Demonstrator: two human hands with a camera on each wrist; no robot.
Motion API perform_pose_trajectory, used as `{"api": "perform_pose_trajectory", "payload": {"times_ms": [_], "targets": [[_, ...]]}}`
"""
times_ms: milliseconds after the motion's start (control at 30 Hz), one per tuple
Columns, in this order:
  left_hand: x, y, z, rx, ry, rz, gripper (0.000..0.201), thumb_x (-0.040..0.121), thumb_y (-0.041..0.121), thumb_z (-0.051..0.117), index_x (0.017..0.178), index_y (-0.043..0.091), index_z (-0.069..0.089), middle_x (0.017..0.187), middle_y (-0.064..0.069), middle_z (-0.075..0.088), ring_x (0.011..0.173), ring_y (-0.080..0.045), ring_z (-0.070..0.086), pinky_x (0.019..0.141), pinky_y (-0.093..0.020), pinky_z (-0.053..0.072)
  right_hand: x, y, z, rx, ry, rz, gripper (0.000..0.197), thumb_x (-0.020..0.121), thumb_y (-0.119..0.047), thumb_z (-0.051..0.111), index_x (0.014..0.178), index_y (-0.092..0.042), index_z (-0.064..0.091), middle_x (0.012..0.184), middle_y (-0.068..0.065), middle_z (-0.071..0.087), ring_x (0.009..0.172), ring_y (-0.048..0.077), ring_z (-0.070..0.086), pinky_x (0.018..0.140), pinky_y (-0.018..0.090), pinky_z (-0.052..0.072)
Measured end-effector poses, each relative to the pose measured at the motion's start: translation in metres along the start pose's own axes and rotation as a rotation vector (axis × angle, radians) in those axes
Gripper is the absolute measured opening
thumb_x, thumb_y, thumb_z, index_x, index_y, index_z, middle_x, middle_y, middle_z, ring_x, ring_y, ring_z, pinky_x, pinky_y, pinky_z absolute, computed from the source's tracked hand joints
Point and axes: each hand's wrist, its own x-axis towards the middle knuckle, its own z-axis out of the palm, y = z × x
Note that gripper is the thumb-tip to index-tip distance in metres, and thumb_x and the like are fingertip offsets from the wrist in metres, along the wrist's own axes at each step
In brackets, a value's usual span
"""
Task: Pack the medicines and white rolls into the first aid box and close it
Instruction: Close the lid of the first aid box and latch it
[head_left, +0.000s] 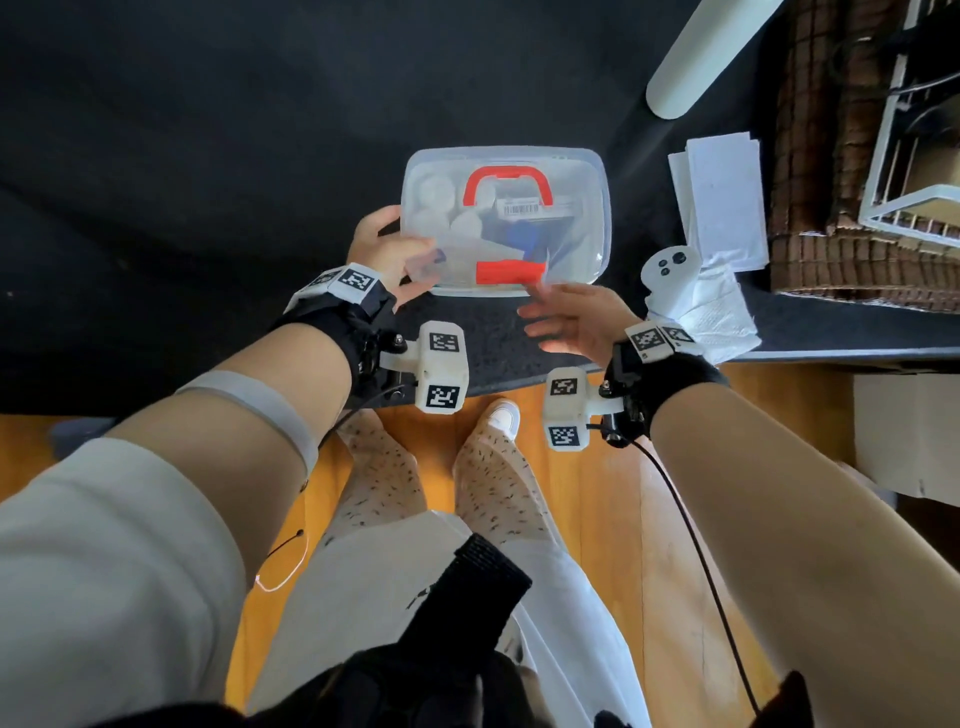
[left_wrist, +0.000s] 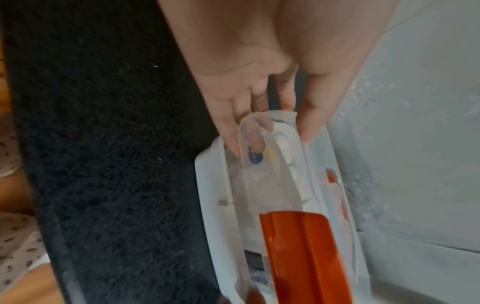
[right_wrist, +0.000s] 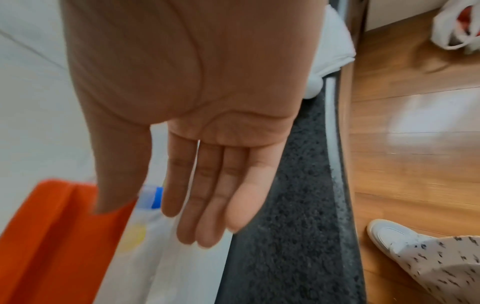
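A black table (head_left: 208, 156) fills most of the head view, with a wooden floor (head_left: 597, 493) seen below its near edge. The translucent first aid box (head_left: 571, 260) is set on the table near that edge, its lid (head_left: 571, 171) down over the body and a red handle (head_left: 506, 179) lying flat on top. Through the plastic, white rolls (head_left: 436, 192) and packets of medicines (head_left: 519, 236) are made out — their exact number cannot be told.

To the right of the box, folded white papers (head_left: 722, 202), crumpled tissue (head_left: 717, 306) and a white controller (head_left: 667, 265) are seen in the head view only.

The box's left near corner is gripped by the left hand (head_left: 384, 254); the left wrist view shows what the head view hides — the thumb on the lid's rim and the fingers curled under the clear edge. The right hand (head_left: 571, 322) is held open just beside the box's near side, by the red latch (head_left: 511, 271). Its fingers (right_wrist: 207, 195) are seen straight and together in the right wrist view, with the thumb close against the latch; contact cannot be confirmed there, owing to blur.
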Motion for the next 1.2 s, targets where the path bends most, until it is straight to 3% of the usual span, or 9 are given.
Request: {"api": "perform_pose_trajectory", "payload": {"times_ms": [133, 267, 400, 533, 633, 733, 800, 900, 1200], "targets": [[-0.001, 0.001, -0.002, 0.123, 0.026, 0.031, 0.052, 0.083, 0.007, 0.061, 0.131, 0.02, 0.045, 0.12, 0.0, 0.059, 0.102, -0.011, 0.058, 0.076, -0.029, 0.053, -0.004, -0.005, -0.021, 0.097, 0.257, 0.042, 0.046, 0.086, -0.053, 0.054, 0.072, -0.009, 0.058, 0.074, 0.005, 0.06, 0.066, 0.018, 0.063, 0.064, 0.034, 0.056], [-0.001, 0.0, -0.002, 0.204, 0.007, 0.071, 0.045, 0.088, 0.011, 0.059, 0.131, 0.021, 0.05, 0.107, 0.008, 0.058, 0.085, 0.0, 0.056, 0.065, -0.016, 0.045, 0.001, -0.019, -0.033, -0.046, 0.451, -0.026, 0.046, 0.081, -0.05, 0.063, 0.099, -0.011, 0.048, 0.096, 0.004, 0.049, 0.088, 0.017, 0.056, 0.072, 0.035, 0.059], [0.002, -0.009, -0.004, 0.282, 0.033, 0.123, 0.046, 0.086, 0.018, 0.061, 0.131, 0.015, 0.052, 0.126, 0.002, 0.061, 0.109, -0.011, 0.059, 0.071, -0.014, 0.048, 0.01, -0.028, -0.026, -0.135, 0.44, -0.083, 0.066, 0.08, -0.045, 0.067, 0.133, -0.015, 0.041, 0.109, 0.001, 0.048, 0.102, 0.015, 0.053, 0.07, 0.03, 0.054], [0.006, -0.017, -0.003, 0.421, 0.096, 0.269, 0.048, 0.074, 0.036, 0.063, 0.115, 0.009, 0.063, 0.111, -0.02, 0.062, 0.094, -0.024, 0.06, 0.083, -0.033, 0.053, 0.014, -0.029, -0.015, -0.244, 0.45, -0.202, 0.037, 0.081, -0.044, 0.065, 0.104, -0.016, 0.058, 0.085, -0.005, 0.057, 0.085, 0.013, 0.058, 0.085, 0.046, 0.057], [0.018, -0.025, -0.007, 0.589, 0.16, 0.338, 0.065, 0.067, 0.047, 0.06, 0.105, -0.006, 0.064, 0.103, -0.04, 0.051, 0.089, -0.047, 0.053, 0.077, -0.046, 0.047, 0.019, -0.026, -0.008, -0.248, 0.488, -0.23, 0.053, 0.075, -0.053, 0.063, 0.118, -0.024, 0.054, 0.123, 0.007, 0.054, 0.111, 0.022, 0.055, 0.097, 0.049, 0.05], [0.012, -0.01, -0.008, 0.535, 0.085, 0.323, 0.06, 0.072, 0.043, 0.06, 0.113, -0.001, 0.062, 0.076, -0.009, 0.051, 0.069, -0.02, 0.049, 0.07, -0.032, 0.042, 0.028, -0.027, -0.005, -0.349, 0.444, -0.244, 0.072, 0.07, -0.063, 0.054, 0.128, -0.021, 0.048, 0.129, 0.014, 0.052, 0.113, 0.027, 0.054, 0.098, 0.049, 0.048], [0.013, -0.004, -0.008, 0.5, 0.031, 0.247, 0.05, 0.085, 0.027, 0.059, 0.134, 0.021, 0.05, 0.105, 0.004, 0.063, 0.095, -0.012, 0.059, 0.093, -0.028, 0.046, 0.036, -0.03, -0.004, -0.355, 0.433, -0.219, 0.084, 0.068, -0.065, 0.05, 0.135, -0.016, 0.039, 0.132, 0.018, 0.05, 0.106, 0.026, 0.052, 0.096, 0.046, 0.047], [0.016, -0.002, -0.01, 0.464, -0.017, 0.214, 0.05, 0.088, 0.02, 0.057, 0.134, 0.038, 0.047, 0.118, 0.01, 0.063, 0.109, -0.007, 0.057, 0.105, -0.034, 0.044, 0.039, -0.037, 0.005, -0.327, 0.491, -0.183, 0.077, 0.081, -0.05, 0.059, 0.141, -0.011, 0.03, 0.14, 0.019, 0.039, 0.113, 0.024, 0.044, 0.106, 0.046, 0.04], [0.023, 0.005, -0.013, 0.361, -0.035, 0.165, 0.046, 0.087, 0.014, 0.059, 0.127, 0.036, 0.054, 0.111, 0.012, 0.065, 0.094, -0.001, 0.06, 0.088, -0.022, 0.052, 0.029, -0.027, 0.008, -0.409, 0.472, -0.188, 0.133, 0.056, -0.022, 0.089, 0.149, -0.019, -0.006, 0.151, 0.014, 0.017, 0.141, 0.027, 0.022, 0.115, 0.045, 0.026]]}}
